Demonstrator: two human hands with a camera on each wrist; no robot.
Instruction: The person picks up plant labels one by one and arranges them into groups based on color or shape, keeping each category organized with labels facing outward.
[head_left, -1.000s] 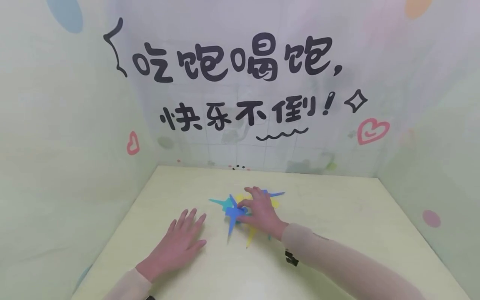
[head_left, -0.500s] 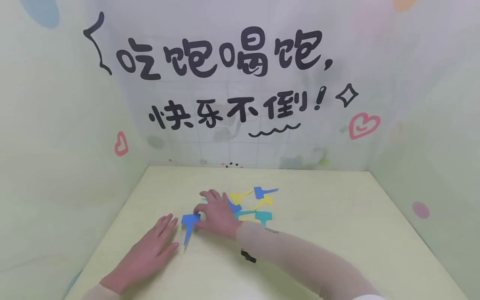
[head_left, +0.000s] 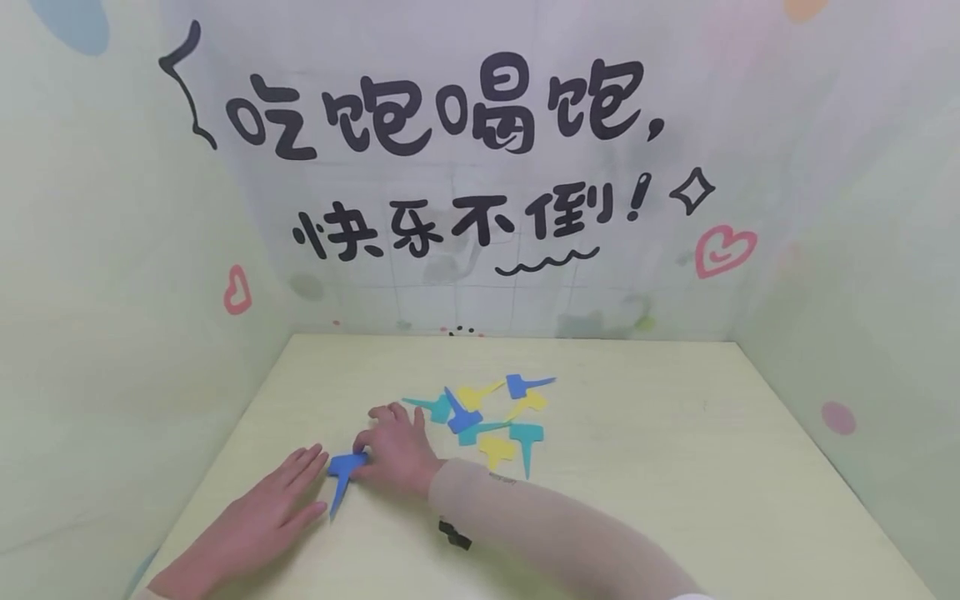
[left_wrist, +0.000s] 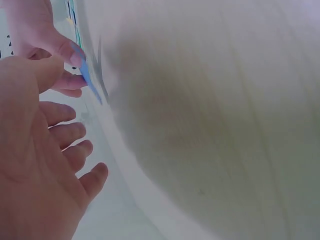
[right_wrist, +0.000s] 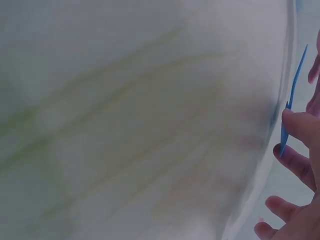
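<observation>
**Right hand (head_left: pixel 393 452) pinches blue T-shaped plant label (head_left: pixel 345 467)!**

Thumb and forefinger have its head from three o'clock — narrow grip, other fingers off the label — and the stem slants to seven o'clock. We're over at nine o'clock on the table (head_left: pixel 645 467). The left hand (head_left: pixel 273 502) lies at eight o'clock from the label, fingers extended and holding nothing, the tips just beside the blue edge; whether they touch, I can't tell.

Now to two o'clock, beyond the right hand, where eight more labels lie in a loose cluster! At its nine o'clock, a side teal label (head_left: pixel 439 408) beside a slanting blue label (head_left: pixel 463 420). At eleven, a far yellow label (head_left: pixel 468 397); at one, a far blue label (head_left: pixel 515 386), stem to three — and a small yellow label (head_left: pixel 535 401) just below. At four, an upright-T teal label (head_left: pixel 527 433), stem to six. A near yellow label (head_left: pixel 497 450) takes six o'clock, with a central teal label (head_left: pixel 468 436) above it.
</observation>
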